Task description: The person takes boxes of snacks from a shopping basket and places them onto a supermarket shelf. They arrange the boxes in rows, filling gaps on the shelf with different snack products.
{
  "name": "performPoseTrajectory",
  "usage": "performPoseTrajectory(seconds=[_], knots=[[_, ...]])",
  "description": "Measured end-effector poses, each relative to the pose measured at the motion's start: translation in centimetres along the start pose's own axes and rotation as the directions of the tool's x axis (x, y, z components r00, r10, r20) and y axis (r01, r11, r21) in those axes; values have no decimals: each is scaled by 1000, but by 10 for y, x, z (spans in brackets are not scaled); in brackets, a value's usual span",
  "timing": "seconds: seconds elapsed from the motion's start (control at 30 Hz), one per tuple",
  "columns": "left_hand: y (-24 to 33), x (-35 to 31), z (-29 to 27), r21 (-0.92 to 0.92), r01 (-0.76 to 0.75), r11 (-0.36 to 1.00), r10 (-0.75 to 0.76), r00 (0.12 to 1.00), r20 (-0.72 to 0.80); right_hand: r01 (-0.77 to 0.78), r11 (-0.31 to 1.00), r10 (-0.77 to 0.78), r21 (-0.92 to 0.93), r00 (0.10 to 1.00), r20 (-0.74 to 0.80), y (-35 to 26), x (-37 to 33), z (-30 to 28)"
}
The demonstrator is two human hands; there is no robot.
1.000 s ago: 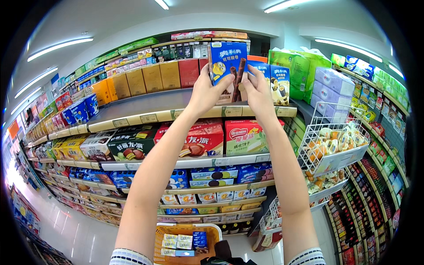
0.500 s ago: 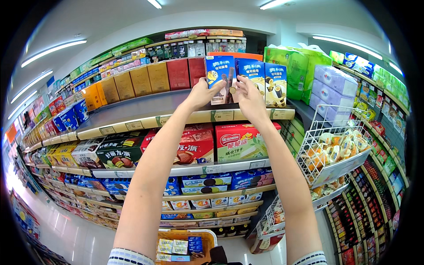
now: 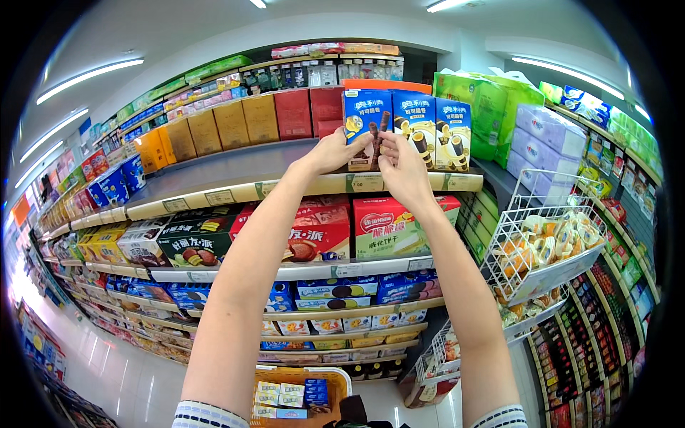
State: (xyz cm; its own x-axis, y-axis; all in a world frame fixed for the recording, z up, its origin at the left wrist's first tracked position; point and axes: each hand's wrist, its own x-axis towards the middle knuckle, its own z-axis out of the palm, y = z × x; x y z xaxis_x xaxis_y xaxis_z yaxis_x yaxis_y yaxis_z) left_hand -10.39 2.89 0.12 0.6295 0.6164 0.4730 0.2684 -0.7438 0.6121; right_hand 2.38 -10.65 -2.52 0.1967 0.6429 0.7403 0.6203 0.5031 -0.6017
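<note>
An upright blue box of chocolate wafer rolls (image 3: 364,113) stands at the left end of a short row on the upper shelf (image 3: 292,157). My left hand (image 3: 332,151) grips its left side, the thumb lying across the front. At its lower right edge is my right hand (image 3: 405,165), with curled fingers and the thumb bent against the box. The right fingertips partly hide the seam beside a second blue wafer roll box (image 3: 415,118). A third, cream-and-blue wafer roll box (image 3: 452,132) closes the row on the right.
Gold boxes (image 3: 227,125) and red boxes (image 3: 290,114) line the shelf's back. Below are biscuit cartons (image 3: 407,227). A white wire rack (image 3: 524,246) of wrapped snacks projects at right, near purple tissue packs (image 3: 546,150). A yellow basket (image 3: 344,385) holding small boxes sits below me.
The left wafer roll box has straightened and now sits flush beside its neighbour. Both hands stay at it, and the right fingers have curled more. The view has shifted slightly.
</note>
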Motion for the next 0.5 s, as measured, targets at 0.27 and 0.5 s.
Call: performPoseTrajectory(seconds=[0.27,0.5], knots=[[20,-15,0,100,9,995,-1,997,-80,-26,996,24,-91,1000,-15,4,-10,-3],[21,-28,-5,225,67,972,-32,987,-155,14,998,-17,-67,998,-56,0,-22,8]])
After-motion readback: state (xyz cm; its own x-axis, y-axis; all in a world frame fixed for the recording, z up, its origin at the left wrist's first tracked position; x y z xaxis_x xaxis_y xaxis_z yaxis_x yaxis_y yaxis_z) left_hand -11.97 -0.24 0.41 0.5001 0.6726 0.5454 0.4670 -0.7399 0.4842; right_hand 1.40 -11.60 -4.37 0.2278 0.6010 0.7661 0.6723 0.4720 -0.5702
